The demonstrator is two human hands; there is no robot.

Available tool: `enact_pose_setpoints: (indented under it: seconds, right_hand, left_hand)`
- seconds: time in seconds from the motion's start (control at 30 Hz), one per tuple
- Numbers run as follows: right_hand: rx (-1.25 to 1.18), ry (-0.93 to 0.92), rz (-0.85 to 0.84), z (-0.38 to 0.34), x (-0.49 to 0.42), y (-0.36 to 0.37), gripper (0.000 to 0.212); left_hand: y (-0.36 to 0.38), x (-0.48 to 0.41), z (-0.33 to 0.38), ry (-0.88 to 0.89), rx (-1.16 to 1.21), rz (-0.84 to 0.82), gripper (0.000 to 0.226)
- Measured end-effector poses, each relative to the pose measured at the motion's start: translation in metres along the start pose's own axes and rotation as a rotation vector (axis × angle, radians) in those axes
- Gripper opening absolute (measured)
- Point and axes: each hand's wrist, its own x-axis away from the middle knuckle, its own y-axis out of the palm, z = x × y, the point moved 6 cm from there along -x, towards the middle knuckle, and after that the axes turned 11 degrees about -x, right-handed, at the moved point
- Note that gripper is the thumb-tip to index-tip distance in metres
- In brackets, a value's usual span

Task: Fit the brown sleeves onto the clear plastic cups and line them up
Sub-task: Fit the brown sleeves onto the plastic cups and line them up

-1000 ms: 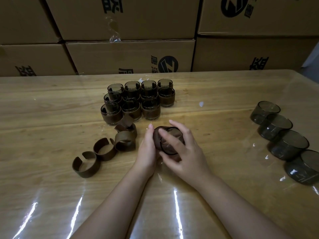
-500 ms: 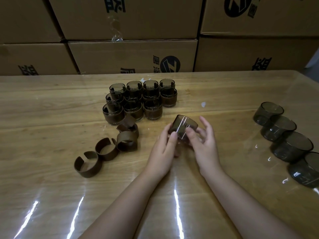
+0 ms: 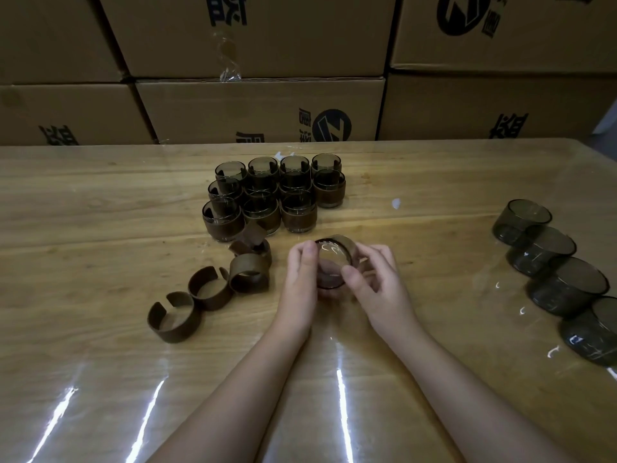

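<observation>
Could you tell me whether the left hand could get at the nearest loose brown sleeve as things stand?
Probably not right away: the left hand helps the right hand hold a cup. Once it lets go, the sleeve lies on bare table to its left, with nothing between.

This looks like a warehouse or packing room. Stacked cardboard cartons (image 3: 260,108), printed with a round logo and dark characters, form a wall beyond the fingers (image 3: 309,259). The wooden worktop (image 3: 100,208) under a glossy clear cover carries batches of identical sleeved cups (image 3: 267,195) ahead of the fingers.
</observation>
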Motion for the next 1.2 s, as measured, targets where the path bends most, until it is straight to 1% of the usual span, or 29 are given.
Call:
enact_pose_setpoints:
  seconds: [0.07,0.1,0.17,0.2,0.23,0.3,0.37,0.43,0.47,0.5,0.53,0.57,0.63,0.67,0.73,0.8,0.83,0.93,0.97,1.03,1.1,1.13,1.2]
  right_hand:
    - [-0.031,0.030,-0.019,0.004,0.001,0.002,0.051]
    - [-0.074,0.066,-0.003,0.007,0.000,0.001,0.048]
    - [-0.196,0.155,0.079,0.013,-0.003,-0.004,0.032]
    - [-0.260,0.206,0.128,0.017,-0.004,-0.008,0.026]
    - [-0.311,0.246,0.164,0.020,-0.005,-0.011,0.029]
    - [-0.336,0.296,0.181,0.023,-0.005,-0.017,0.043]
    - [-0.284,0.314,0.164,0.023,-0.004,-0.016,0.053]
    - [-0.194,0.314,0.125,0.023,-0.003,-0.012,0.069]
    - [-0.166,0.308,0.108,0.022,-0.003,-0.009,0.073]
    - [-0.149,0.298,0.101,0.022,-0.002,-0.009,0.072]
    - [-0.136,0.282,0.105,0.021,-0.001,-0.008,0.063]
    - [-0.114,0.253,0.124,0.019,0.000,-0.009,0.050]
    - [-0.002,0.123,0.197,0.007,0.000,-0.014,0.022]
    - [0.066,0.031,0.235,-0.004,0.001,-0.016,0.018]
    - [0.159,-0.171,0.245,-0.031,0.000,-0.010,0.022]
    - [0.282,-0.310,0.150,-0.056,-0.004,0.005,0.029]
    - [0.367,-0.342,0.082,-0.066,-0.007,0.016,0.034]
    - [0.700,-0.388,-0.125,-0.085,-0.024,0.059,0.057]
    - [0.806,-0.394,-0.210,-0.086,-0.031,0.074,0.062]
    - [0.957,-0.357,-0.412,-0.079,-0.046,0.102,0.063]
    - [1.096,-0.307,-0.560,-0.063,-0.057,0.121,0.064]
    - [1.168,-0.286,-0.609,-0.055,-0.062,0.127,0.065]
    - [1.234,-0.248,-0.647,-0.046,-0.070,0.134,0.060]
  left_hand:
    - [0.001,0.000,-0.003,0.003,-0.020,0.004,0.076]
    - [0.002,-0.001,-0.004,0.008,-0.048,-0.004,0.072]
    - [0.006,0.001,-0.004,0.020,-0.125,-0.037,0.062]
    - [0.009,0.004,-0.003,0.053,-0.187,-0.070,0.065]
    - [0.012,0.007,-0.003,0.098,-0.263,-0.113,0.074]
    - [0.017,0.012,0.001,0.191,-0.440,-0.155,0.088]
    - [0.014,0.013,0.007,0.259,-0.504,-0.106,0.087]
    - [0.009,0.012,0.011,0.248,-0.453,-0.040,0.079]
    - [0.006,0.012,0.011,0.220,-0.405,-0.018,0.074]
    - [0.005,0.011,0.011,0.191,-0.358,-0.010,0.069]
    - [0.003,0.010,0.010,0.159,-0.314,-0.008,0.063]
    - [0.001,0.009,0.008,0.125,-0.271,-0.008,0.058]
    - [-0.001,0.006,0.005,0.066,-0.207,0.004,0.047]
    - [-0.003,0.005,0.004,0.047,-0.186,0.018,0.046]
    - [-0.004,0.005,0.004,0.030,-0.164,0.032,0.054]
    - [-0.001,0.007,0.005,0.048,-0.214,0.018,0.058]
    - [0.000,0.007,0.008,0.071,-0.291,0.012,0.056]
    - [0.004,0.007,0.018,0.202,-0.591,0.008,0.038]
    - [0.006,0.007,0.019,0.213,-0.640,0.008,0.031]
    - [0.007,0.005,0.020,0.223,-0.659,0.008,0.020]
    - [0.007,0.004,0.015,0.222,-0.744,0.007,0.029]
    - [0.007,0.004,0.006,0.175,-0.778,-0.021,0.036]
    - [0.004,0.004,-0.010,0.057,-0.755,-0.055,0.053]
